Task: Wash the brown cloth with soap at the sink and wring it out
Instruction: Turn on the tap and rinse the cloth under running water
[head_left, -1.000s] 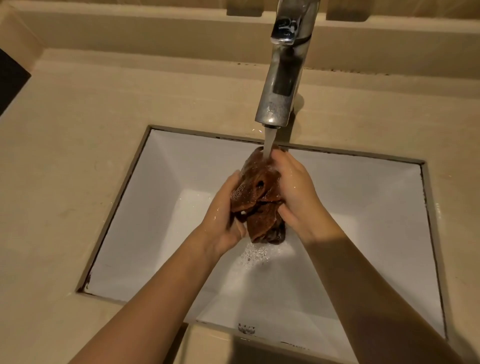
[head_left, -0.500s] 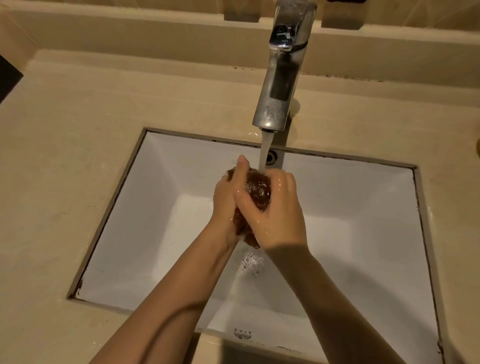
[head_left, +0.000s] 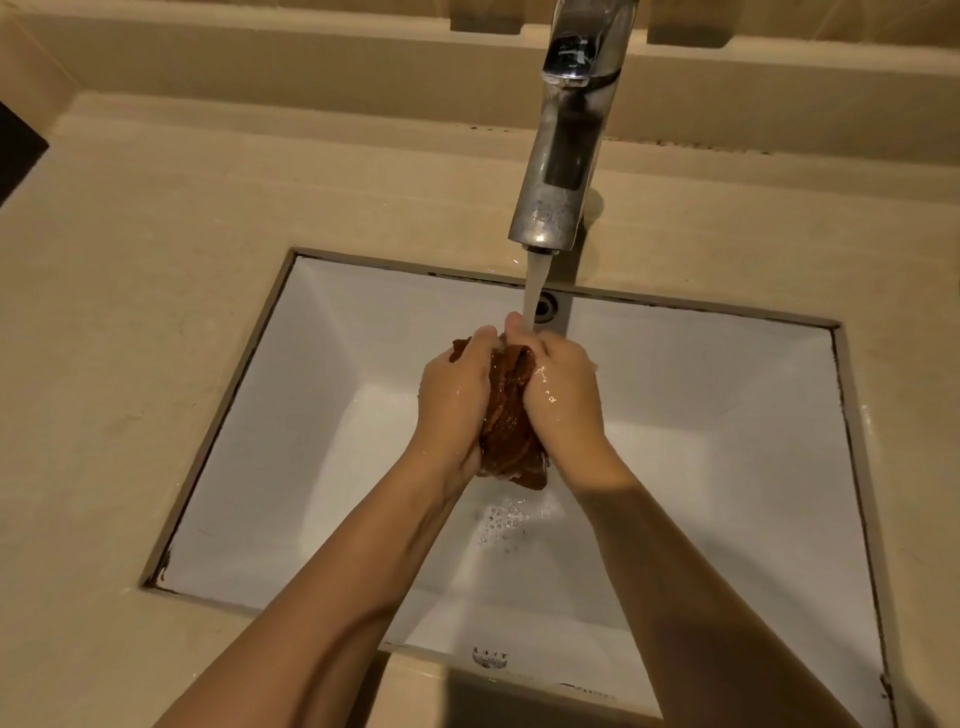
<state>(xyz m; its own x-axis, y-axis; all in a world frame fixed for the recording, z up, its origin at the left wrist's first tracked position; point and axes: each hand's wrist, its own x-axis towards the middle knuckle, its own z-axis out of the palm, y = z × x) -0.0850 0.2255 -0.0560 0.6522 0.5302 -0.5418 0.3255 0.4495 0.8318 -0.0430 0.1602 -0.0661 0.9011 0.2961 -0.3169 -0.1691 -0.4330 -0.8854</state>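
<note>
I see a beige, stone-like tabletop (head_left: 156, 312) filling the view, smooth and matt, with a raised ledge along its far edge. Set into it is the white rectangular sink (head_left: 701, 415), glossy, its walls sloping to a flat floor and its rim seam dark and chipped at the near-left corner. There is open basin to the left and right of the hands. A chrome tap (head_left: 566, 145), spotted and dull near its mouth, reaches over the far rim. My left hand (head_left: 457, 400) and right hand (head_left: 563, 395) meet above mid-basin, each grip curled tight round the brown cloth (head_left: 511, 431), which is bunched, wet and wrinkled between the palms, its lower end hanging out below. The water stream (head_left: 535, 286) lands on my right thumb. Bubbles (head_left: 506, 519) lie on the sink floor beneath.
</note>
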